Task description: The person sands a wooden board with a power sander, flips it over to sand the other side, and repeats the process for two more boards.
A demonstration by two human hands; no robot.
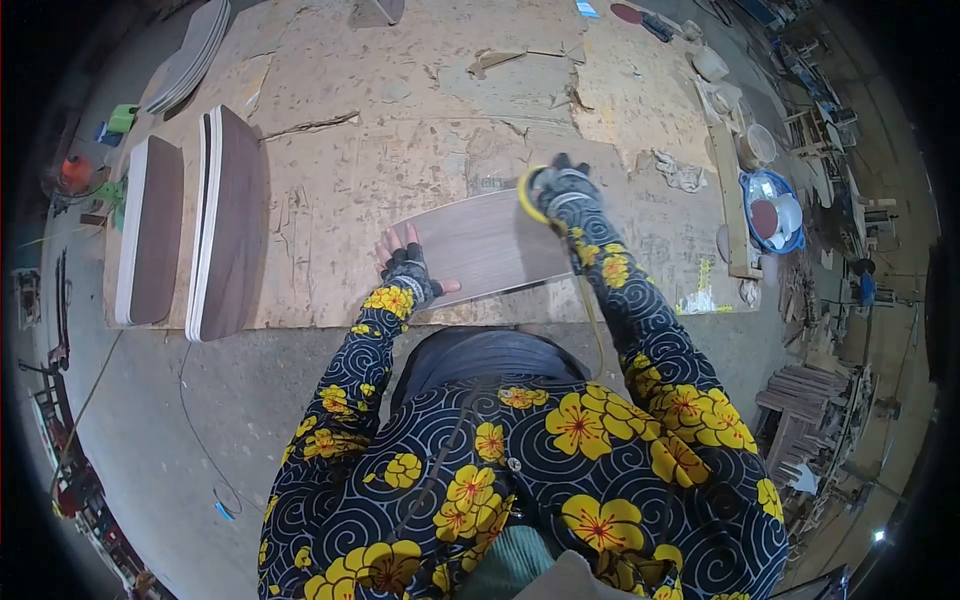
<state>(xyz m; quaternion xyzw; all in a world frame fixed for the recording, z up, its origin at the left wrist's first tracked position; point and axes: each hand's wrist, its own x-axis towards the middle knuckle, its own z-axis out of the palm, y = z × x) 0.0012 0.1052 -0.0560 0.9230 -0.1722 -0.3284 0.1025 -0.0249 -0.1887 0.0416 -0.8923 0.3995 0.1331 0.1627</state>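
Observation:
A flat wooden board (475,245) with a curved edge lies near the front edge of the worktable (330,200). My left hand (409,268), in a dark fingerless glove, rests on the board's left end with its fingers spread. At the board's right end, my gloved right hand (565,180) is on a yellow-rimmed round tool (533,196), whose body is mostly hidden under the hand. A yellowish cord (592,320) hangs down below my right forearm.
Curved boards stand on the table's left side (228,220), (155,230), with a stack of boards (190,55) behind. A blue basin (772,211), white tub (757,147) and crumpled cloth (680,171) are at the right. Wood strips (810,400) lie on the floor.

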